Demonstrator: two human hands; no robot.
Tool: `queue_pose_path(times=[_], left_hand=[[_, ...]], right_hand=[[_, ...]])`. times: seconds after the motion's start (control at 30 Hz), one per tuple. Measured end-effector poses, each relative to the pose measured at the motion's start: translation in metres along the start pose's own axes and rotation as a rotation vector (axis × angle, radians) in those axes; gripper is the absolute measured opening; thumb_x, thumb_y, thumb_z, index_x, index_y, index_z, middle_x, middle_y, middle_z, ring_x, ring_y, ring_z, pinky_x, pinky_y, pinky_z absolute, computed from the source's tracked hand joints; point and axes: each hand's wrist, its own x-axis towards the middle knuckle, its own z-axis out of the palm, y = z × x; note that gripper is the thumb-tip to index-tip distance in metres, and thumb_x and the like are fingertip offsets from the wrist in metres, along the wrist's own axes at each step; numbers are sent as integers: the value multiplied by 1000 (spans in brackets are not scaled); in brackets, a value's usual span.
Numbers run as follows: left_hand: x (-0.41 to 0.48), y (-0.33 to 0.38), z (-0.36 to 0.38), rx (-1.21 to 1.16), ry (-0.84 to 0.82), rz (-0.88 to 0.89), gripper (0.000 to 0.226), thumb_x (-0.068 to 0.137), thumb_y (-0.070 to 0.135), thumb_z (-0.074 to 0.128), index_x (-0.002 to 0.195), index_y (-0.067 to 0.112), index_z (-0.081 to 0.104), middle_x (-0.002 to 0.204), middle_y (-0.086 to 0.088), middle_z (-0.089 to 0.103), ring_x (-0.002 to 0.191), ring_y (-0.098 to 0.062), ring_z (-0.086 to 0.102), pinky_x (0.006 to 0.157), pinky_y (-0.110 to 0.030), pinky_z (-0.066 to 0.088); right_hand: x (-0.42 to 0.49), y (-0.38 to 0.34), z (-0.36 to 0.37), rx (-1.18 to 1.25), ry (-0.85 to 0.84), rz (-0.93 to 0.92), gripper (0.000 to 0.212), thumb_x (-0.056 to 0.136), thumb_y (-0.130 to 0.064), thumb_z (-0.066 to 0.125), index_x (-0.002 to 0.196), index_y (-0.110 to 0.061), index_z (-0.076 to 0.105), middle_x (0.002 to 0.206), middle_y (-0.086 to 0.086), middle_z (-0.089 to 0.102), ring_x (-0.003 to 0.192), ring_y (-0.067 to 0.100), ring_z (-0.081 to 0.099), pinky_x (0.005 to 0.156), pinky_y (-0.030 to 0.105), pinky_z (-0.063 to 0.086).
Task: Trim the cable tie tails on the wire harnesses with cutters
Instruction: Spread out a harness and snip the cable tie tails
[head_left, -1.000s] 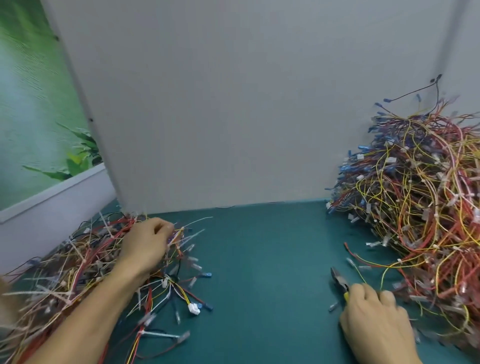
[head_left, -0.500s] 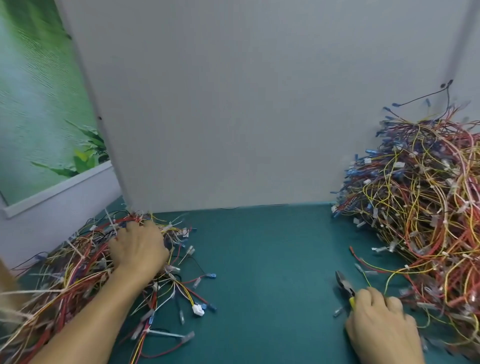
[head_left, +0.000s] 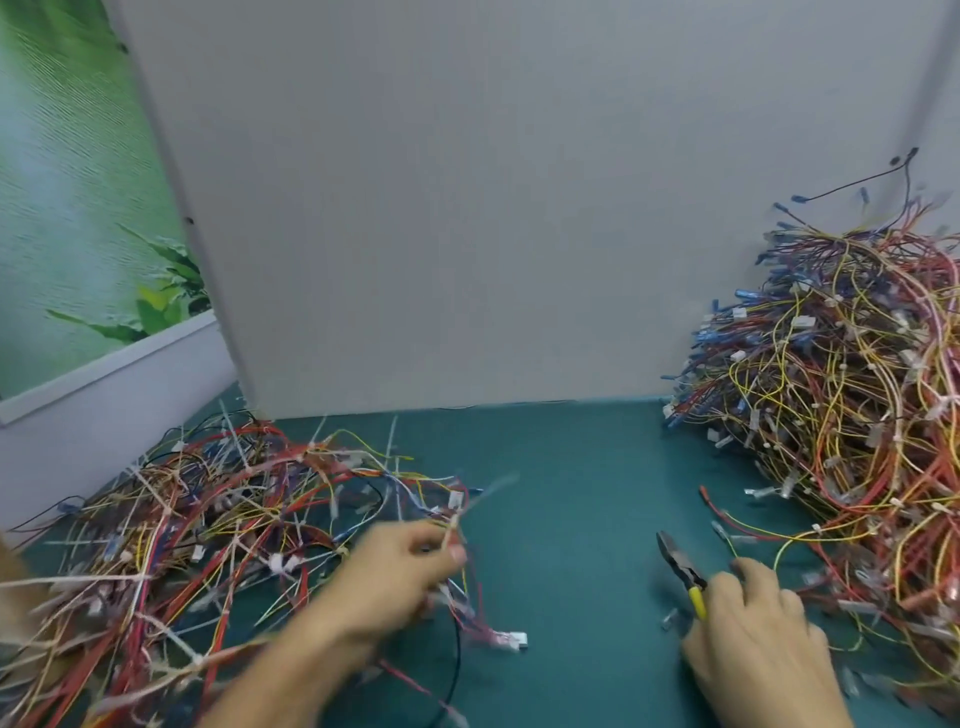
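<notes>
Gap of green table (head_left: 566, 499) between two wire piles: low pile (head_left: 171, 525) left, tall pile (head_left: 841, 415) right against grey board (head_left: 467, 208). Left hand (head_left: 395, 577) grip pinches one blurred harness (head_left: 456, 519), middle. Right hand (head_left: 753, 644) grip curled round cutters (head_left: 680, 566), near right.
</notes>
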Motion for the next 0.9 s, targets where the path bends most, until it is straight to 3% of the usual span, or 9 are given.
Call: queue_pose_path(times=[0.1,0.2,0.3,0.4,0.5,0.63,0.7,0.8,0.9], left_hand=[[-2,-23,29,36,105,124,8,84,14,69,87,21,68,67,4,58,58,-7,51,64,-24,44],[-7,-27,44,84,183,242,16,82,17,72,87,31,67,86,7,64,81,-8,60,84,-27,47],[-13,-28,54,151,231,366,27,79,15,75,92,37,66,92,10,58,87,0,57,86,-19,43],[-17,-27,58,210,243,472,34,77,12,76,97,38,67,87,9,55,83,0,54,78,-11,39],[-20,-23,60,322,174,529,43,81,24,73,114,46,57,96,10,51,92,3,52,87,-13,39],[-27,-12,59,590,-20,429,88,75,65,59,146,49,9,130,17,36,127,2,34,104,-14,29],[-30,-7,52,669,-116,394,103,64,78,55,147,48,2,134,21,31,131,1,28,108,-18,26],[-26,0,41,877,-217,415,104,73,74,57,151,35,1,145,14,25,137,-7,20,115,-28,21],[-27,10,32,1022,-340,441,70,95,53,39,153,25,12,157,4,20,144,-11,17,118,-28,15]], right_hand=[[2,2,-9,195,-80,-40,22,92,-43,46,91,-24,35,108,-5,47,106,20,47,80,31,37],[2,-2,-18,660,-104,-25,26,85,-25,64,78,-14,41,70,1,54,74,19,52,66,31,38],[1,-19,-27,1080,-182,-40,32,80,-19,77,80,-6,48,57,2,58,53,15,53,55,29,43],[12,-43,-32,1480,-329,60,32,81,-12,75,98,-8,48,60,8,57,47,18,48,45,29,39],[23,-68,-36,1562,-473,69,28,84,-17,72,105,-10,54,68,10,66,48,17,45,45,27,34],[32,-84,-35,1530,-531,59,19,85,-16,73,97,-6,61,71,14,60,52,18,46,44,26,36],[34,-84,-34,1542,-574,31,21,81,-11,75,98,-7,62,70,14,57,56,22,47,46,27,38],[32,-79,-30,1535,-653,-78,43,64,-11,83,103,-10,65,76,9,64,66,25,52,55,30,41],[31,-74,-24,1591,-627,-107,45,59,-11,75,103,-9,66,81,11,65,70,27,54,62,37,42]])
